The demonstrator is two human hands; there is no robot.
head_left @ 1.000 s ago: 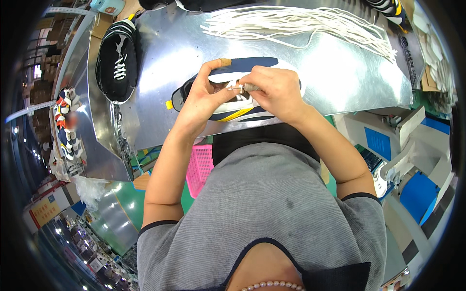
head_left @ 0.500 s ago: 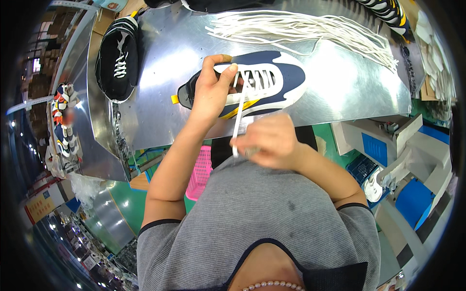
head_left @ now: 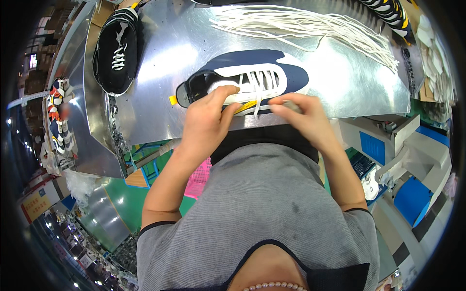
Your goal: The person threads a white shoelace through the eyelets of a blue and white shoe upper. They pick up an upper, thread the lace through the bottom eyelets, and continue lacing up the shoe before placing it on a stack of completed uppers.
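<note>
A navy and white lace-up shoe (head_left: 294, 77) lies on the metal table, its toe to the right and a yellow tab at its heel. My left hand (head_left: 206, 119) pinches the near side of its opening, between the fingers and the thumb. A white shoelace (head_left: 258, 99) crosses the eyelets, and loose ends of it hang over the shoe's near side. Close to those ends, my right hand (head_left: 310, 116) is closed by the near edge of the toe. Something small and greyish shows among its fingers, too unclear to name.
A bundle of white laces (head_left: 310, 26) spreads along the far side of the metal table (head_left: 160, 97). At the left stands a black shoe (head_left: 116, 58) with white lacing. More striped shoes (head_left: 388, 14) sit far right. Below the table is a pink basket (head_left: 199, 177).
My right hand has let go of the stretched lace and moved right and up to the shoe's near side. My left hand has shifted down from the tongue to the near collar.
</note>
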